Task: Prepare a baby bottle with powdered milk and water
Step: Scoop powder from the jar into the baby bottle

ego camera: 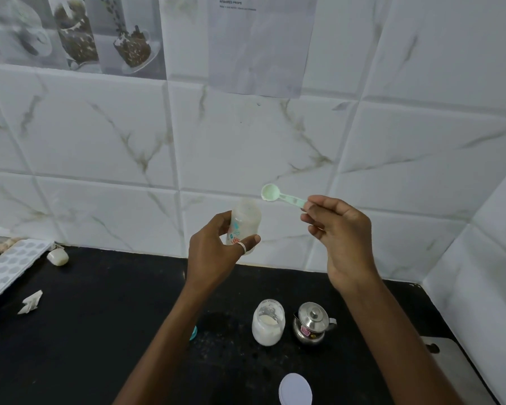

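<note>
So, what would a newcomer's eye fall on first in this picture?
The two raised hands in the middle: the left hand grips a clear plastic baby bottle, and the right hand pinches a pale green plastic measuring spoon near its mouth. Below them, on the black counter, stand an open jar of white powder and a small lidded steel pot.

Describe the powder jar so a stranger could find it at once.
On the black counter, near its front, two small vessels stand side by side. The powder jar is the left one: open, white inside, unlike the lidded steel pot.
</note>
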A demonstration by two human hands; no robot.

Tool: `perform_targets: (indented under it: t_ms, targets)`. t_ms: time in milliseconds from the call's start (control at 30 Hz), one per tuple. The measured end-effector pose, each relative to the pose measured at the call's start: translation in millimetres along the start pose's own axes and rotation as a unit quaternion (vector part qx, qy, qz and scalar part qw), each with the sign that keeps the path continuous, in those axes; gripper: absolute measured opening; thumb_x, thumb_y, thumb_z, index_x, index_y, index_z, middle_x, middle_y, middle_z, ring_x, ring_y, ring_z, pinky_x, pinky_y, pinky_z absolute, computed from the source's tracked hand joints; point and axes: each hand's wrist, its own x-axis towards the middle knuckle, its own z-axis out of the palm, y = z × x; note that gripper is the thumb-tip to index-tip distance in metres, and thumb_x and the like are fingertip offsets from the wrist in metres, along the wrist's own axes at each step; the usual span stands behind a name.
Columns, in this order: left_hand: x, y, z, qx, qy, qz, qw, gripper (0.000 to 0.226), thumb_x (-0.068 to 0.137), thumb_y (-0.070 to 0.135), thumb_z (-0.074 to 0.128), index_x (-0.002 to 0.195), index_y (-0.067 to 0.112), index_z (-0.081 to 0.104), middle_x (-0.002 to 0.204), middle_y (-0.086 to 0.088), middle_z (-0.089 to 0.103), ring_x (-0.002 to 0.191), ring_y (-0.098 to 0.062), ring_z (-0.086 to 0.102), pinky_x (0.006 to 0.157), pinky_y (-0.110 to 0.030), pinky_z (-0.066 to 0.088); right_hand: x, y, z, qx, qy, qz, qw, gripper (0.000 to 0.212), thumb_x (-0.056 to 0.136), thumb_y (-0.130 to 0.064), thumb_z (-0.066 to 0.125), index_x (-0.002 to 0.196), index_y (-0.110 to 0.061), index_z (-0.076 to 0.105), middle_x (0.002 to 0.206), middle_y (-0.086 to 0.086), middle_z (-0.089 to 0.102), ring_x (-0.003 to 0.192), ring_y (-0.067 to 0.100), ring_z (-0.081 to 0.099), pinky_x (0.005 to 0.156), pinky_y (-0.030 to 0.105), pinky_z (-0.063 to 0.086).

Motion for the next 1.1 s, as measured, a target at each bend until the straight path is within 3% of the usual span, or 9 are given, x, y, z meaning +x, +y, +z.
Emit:
perform_targets:
  t_ms: [133, 300, 500, 633, 833, 900, 1000, 1100]
  targets:
    - [-8, -12, 10, -0.012, -0.022, -0.011, 1.0, 0.063, 0.076, 0.04, 0.09, 0.131, 0.026, 0.064, 0.104, 0.038, 0.058, 0.098, 0.021, 0.056, 0.074, 0.007, 0.039, 2, 20, -19, 0.029, 0.033, 0.066, 0.997, 0.014, 0.087, -0.003, 0.076, 0.097, -0.012, 0.078, 0.088, 0.006, 0.08, 0.079, 0.015, 0.076, 0.069, 0.024, 0.056]
    - [-21, -29, 24, -0.012, -0.048, -0.026, 0.998, 0.064, 0.077, 0.037, 0.089, 0.134, 0.024, 0.061, 0.115, 0.023, 0.063, 0.109, 0.0, 0.062, 0.073, -0.001, 0.045, 1, 65, -50, 0.031, 0.065, 0.133, 0.988, 0.012, 0.089, -0.004, 0.074, 0.096, -0.013, 0.078, 0.086, 0.004, 0.079, 0.079, 0.013, 0.076, 0.067, 0.024, 0.056]
    - [-34, -50, 41, -0.033, -0.072, -0.074, 0.994, 0.056, 0.077, 0.03, 0.091, 0.125, 0.026, 0.062, 0.103, 0.032, 0.063, 0.091, 0.027, 0.058, 0.072, 0.003, 0.043, -2, 136, -80, -0.026, 0.121, 0.207, 0.97, 0.012, 0.089, -0.001, 0.071, 0.094, -0.011, 0.077, 0.079, 0.004, 0.077, 0.071, 0.01, 0.073, 0.065, 0.024, 0.054]
    - [-41, -67, 48, -0.03, -0.088, -0.098, 0.991, 0.06, 0.079, 0.028, 0.09, 0.132, 0.022, 0.063, 0.11, 0.023, 0.066, 0.096, 0.018, 0.061, 0.075, 0.001, 0.046, -5, 179, -87, -0.118, 0.13, 0.207, 0.963, 0.013, 0.089, -0.003, 0.071, 0.091, -0.014, 0.078, 0.084, 0.004, 0.078, 0.069, 0.008, 0.074, 0.061, 0.018, 0.053]
    - [-47, -86, 56, -0.019, -0.093, -0.129, 0.987, 0.06, 0.078, 0.027, 0.09, 0.13, 0.021, 0.062, 0.109, 0.025, 0.064, 0.097, 0.016, 0.062, 0.076, -0.001, 0.046, 1, 222, -79, -0.289, 0.065, 0.152, 0.943, 0.012, 0.089, -0.008, 0.07, 0.091, -0.018, 0.076, 0.081, -0.003, 0.076, 0.081, 0.014, 0.074, 0.073, 0.026, 0.056]
    - [-49, -90, 58, -0.013, -0.093, -0.137, 0.986, 0.06, 0.079, 0.026, 0.09, 0.131, 0.02, 0.061, 0.111, 0.019, 0.065, 0.098, 0.011, 0.061, 0.075, -0.001, 0.045, 5, 230, -74, -0.353, 0.031, 0.119, 0.928, 0.012, 0.089, -0.007, 0.068, 0.093, -0.015, 0.076, 0.086, -0.004, 0.076, 0.085, 0.013, 0.072, 0.077, 0.021, 0.054]
    - [-52, -96, 59, -0.007, -0.092, -0.144, 0.985, 0.06, 0.079, 0.025, 0.09, 0.131, 0.018, 0.061, 0.113, 0.015, 0.065, 0.098, 0.011, 0.06, 0.076, 0.0, 0.044, 10, 240, -67, -0.432, -0.03, 0.077, 0.898, 0.015, 0.089, -0.004, 0.065, 0.094, -0.012, 0.077, 0.091, -0.001, 0.076, 0.088, 0.015, 0.07, 0.081, 0.029, 0.055]
    - [-55, -103, 58, -0.006, -0.091, -0.155, 0.984, 0.061, 0.08, 0.023, 0.089, 0.133, 0.018, 0.06, 0.117, 0.013, 0.066, 0.101, 0.003, 0.063, 0.081, -0.004, 0.045, 14, 251, -59, -0.52, -0.108, 0.034, 0.847, 0.018, 0.091, -0.008, 0.062, 0.097, -0.015, 0.078, 0.096, 0.002, 0.078, 0.092, 0.023, 0.07, 0.077, 0.037, 0.054]
